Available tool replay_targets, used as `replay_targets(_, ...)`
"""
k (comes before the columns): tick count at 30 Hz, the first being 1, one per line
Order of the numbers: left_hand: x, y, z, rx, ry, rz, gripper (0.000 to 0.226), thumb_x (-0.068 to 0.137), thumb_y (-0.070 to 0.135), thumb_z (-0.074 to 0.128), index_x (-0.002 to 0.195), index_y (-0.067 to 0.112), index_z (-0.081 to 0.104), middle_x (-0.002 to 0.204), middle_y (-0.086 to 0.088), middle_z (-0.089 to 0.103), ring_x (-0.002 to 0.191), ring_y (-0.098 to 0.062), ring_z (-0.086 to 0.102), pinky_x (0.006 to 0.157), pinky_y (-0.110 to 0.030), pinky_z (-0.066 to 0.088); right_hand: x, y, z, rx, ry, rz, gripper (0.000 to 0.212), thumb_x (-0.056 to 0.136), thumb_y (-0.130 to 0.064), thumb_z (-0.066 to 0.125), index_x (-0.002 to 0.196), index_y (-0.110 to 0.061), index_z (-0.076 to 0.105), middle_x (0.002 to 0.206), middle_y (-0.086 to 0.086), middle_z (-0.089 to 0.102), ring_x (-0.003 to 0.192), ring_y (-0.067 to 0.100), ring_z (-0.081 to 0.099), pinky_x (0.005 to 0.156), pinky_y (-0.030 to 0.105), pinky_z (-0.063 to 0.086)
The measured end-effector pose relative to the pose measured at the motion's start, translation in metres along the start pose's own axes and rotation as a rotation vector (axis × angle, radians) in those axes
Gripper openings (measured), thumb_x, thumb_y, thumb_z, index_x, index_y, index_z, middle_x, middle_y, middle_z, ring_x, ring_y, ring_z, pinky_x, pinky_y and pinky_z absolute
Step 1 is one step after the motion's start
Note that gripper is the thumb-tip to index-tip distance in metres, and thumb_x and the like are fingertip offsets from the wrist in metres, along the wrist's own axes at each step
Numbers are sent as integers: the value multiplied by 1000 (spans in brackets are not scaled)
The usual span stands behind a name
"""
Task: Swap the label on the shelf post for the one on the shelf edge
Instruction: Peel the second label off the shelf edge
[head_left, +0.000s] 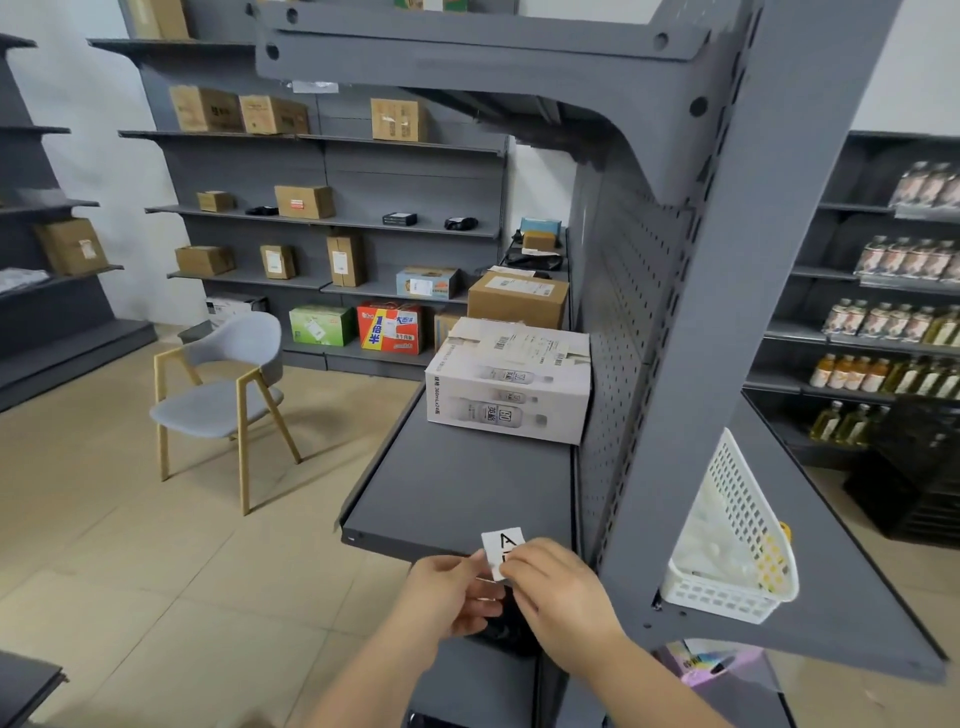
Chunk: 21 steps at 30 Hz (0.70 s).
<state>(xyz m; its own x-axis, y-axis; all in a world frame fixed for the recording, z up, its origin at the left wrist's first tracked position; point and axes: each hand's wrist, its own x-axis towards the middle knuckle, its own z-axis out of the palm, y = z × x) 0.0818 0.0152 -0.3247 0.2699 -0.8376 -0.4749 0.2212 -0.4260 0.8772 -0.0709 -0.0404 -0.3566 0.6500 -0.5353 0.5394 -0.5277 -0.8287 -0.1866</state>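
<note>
Two hands on one small white label (502, 551), right at the front edge of the grey shelf (457, 499), near its right corner by the shelf post (696, 415). Left hand (447, 597) pinching the label's lower left side, fingertips closed on it. Right hand (558, 587) covering the lower right part, grip also closed on the label, thumb and fingers over the paper. Black "A" showing on the upper half, rest of the print hidden under the right hand. Can't tell whether the label is stuck to the shelf edge or just held in front of it. Looks like a second scrap of white under the left fingertips, too hidden to call.

Further back on the same shelf, against the pegboard panel: white carton (506, 384) with bottle pictures, brown box (517, 299) behind it. White plastic basket (727, 545) leaning on the other side of the post, well clear of both hands. Grey chair (223, 384) out on the tiled floor to the left, more boxes on the far shelving, bottles on the racks at right.
</note>
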Motion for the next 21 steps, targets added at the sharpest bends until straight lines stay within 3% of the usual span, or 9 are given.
replay_targets(4,3,10,12,-116,20,6,18,93,18,60,91,2,66,48,0,66,54,-23,63,53,-27,53,-5,-5,-14,-1,56,-62,16,75,-1,67,84,-14,65,84,-1,67,74,21,58,63,30,52)
replay_targets(6,4,17,14,-168,60,19,17,91,15,61,94,-1,68,57,-7,69,49,-20,52,51,-25,52,-7,-6,-21,-9,95,-106,17,75,0,68,86,-13,65,86,0,67,77,21,58,67,28,51)
replay_targets(9,-1,27,15,-197,61,38,11,89,10,62,94,3,69,63,-11,73,34,-13,52,45,-22,47,-9,-5,-32,-2,173,-147,17,76,2,67,89,-10,65,93,1,61,84,23,55,73,28,49)
replay_targets(13,-13,38,22,-169,13,126,12,88,15,64,93,7,71,81,-18,78,55,-18,61,52,-25,52,-12,-1,-48,-11,214,-163,9,86,-7,59,93,-8,65,105,-1,51,91,24,53,79,30,49)
replay_targets(15,-19,45,27,-143,12,192,11,89,16,65,90,8,73,79,-15,79,64,-22,63,58,-29,54,-13,1,-60,12,229,-174,11,90,-14,60,98,-10,65,110,-1,53,96,23,55,81,31,50)
replay_targets(17,-27,54,30,-123,15,264,12,90,14,64,87,7,74,71,-11,77,59,-20,61,56,-29,54,-14,1,-75,51,254,-181,23,88,-26,67,106,-12,65,114,1,57,100,23,56,88,29,48)
replay_targets(19,-38,63,34,-66,37,340,14,91,13,63,84,8,74,66,-6,76,56,-17,62,50,-25,53,-14,-3,-93,135,313,-80,31,88,-34,66,111,-14,65,117,2,60,105,19,57,94,26,45)
replay_targets(21,-53,70,39,29,34,420,15,92,15,62,85,11,75,71,-5,79,60,-17,68,53,-25,54,-9,-14,-111,294,407,152,26,87,-31,65,112,-22,65,112,-6,62,105,11,59,93,23,46)
